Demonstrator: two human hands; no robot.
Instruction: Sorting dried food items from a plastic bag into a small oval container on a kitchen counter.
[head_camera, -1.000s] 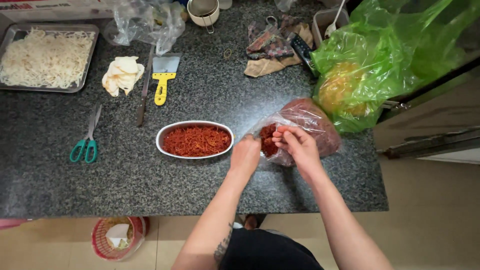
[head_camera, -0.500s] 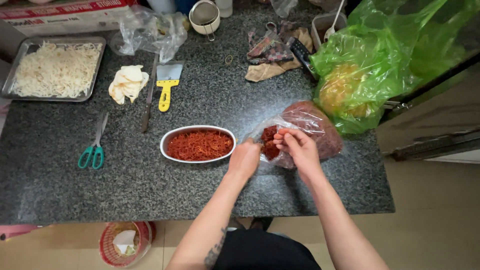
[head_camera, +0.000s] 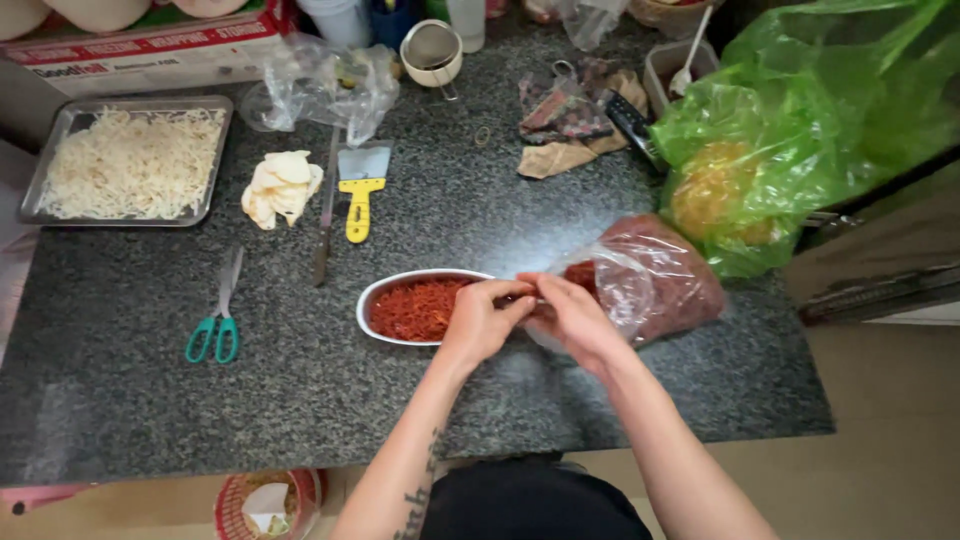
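Two hands meet at frame centre, over the mouth of a clear plastic bag (head_camera: 640, 285) of red shredded stuff. Left hand (head_camera: 482, 320): fingers curled, tips pinched at the bag's edge just beside the right rim of the white oval dish (head_camera: 368, 305). Right hand (head_camera: 575, 315): fingers bent and closed on the same film; whether either also pinches shreds cannot be told.

Bag lies on its side, right of centre, on the dark granite counter (head_camera: 150, 400), touching the dish. Judgement: film thin, limp, likely slippery; contents loose, light, apt to spill. Best hold is the gathered mouth, with support under the bulge.

Outward: yellow-handled scraper (head_camera: 360, 190) upper centre, green scissors (head_camera: 215, 325) left, metal tray (head_camera: 30, 190) of pale shreds upper left, green plastic bag (head_camera: 830, 110) upper right.
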